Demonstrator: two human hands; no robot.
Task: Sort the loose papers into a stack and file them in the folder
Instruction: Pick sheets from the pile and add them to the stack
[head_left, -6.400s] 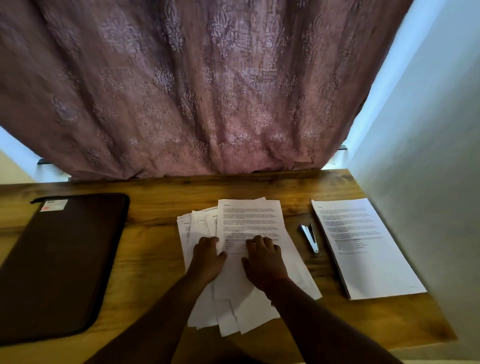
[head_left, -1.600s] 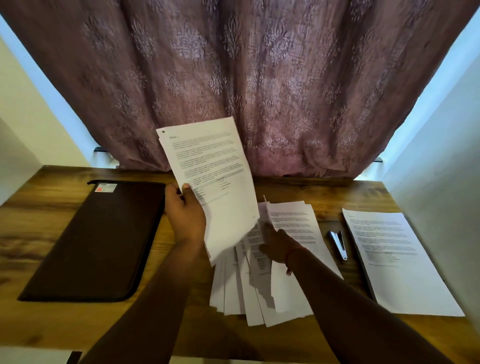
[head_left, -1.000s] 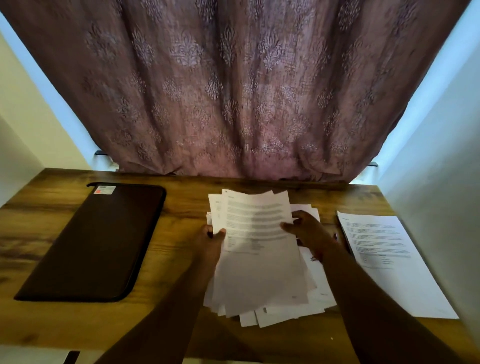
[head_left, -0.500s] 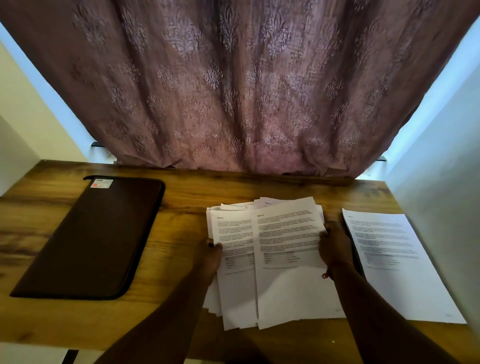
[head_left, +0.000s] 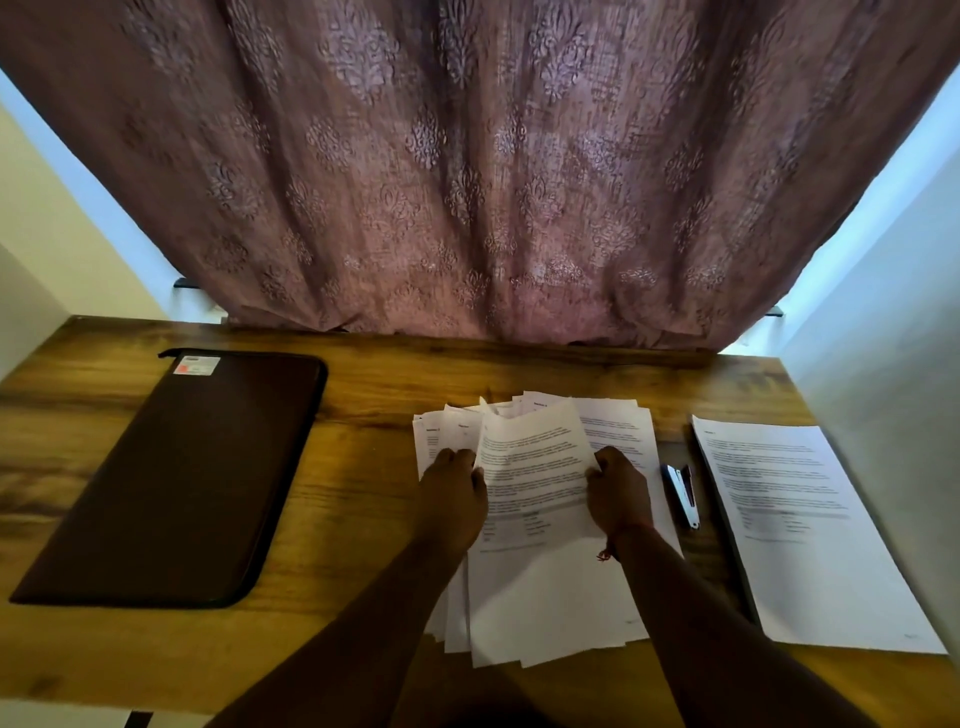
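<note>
Hands (head_left: 535, 491) gripping loose papers (head_left: 540, 571) — uneven pile, folder (head_left: 171, 478) closed

From my seat at the feed, the loose papers (head_left: 540, 582) lie fanned on the table (head_left: 353, 499) at centre. My left hand (head_left: 453, 499) sits on their nine o'clock edge, my right hand (head_left: 619, 493) on the three o'clock side. The folder (head_left: 176, 478) lies flat well off at nine o'clock. A stapler (head_left: 681, 494) lies just beside the papers at three o'clock, a separate stack (head_left: 810, 540) beyond it. A curtain (head_left: 478, 166) hangs behind at twelve o'clock.
</note>
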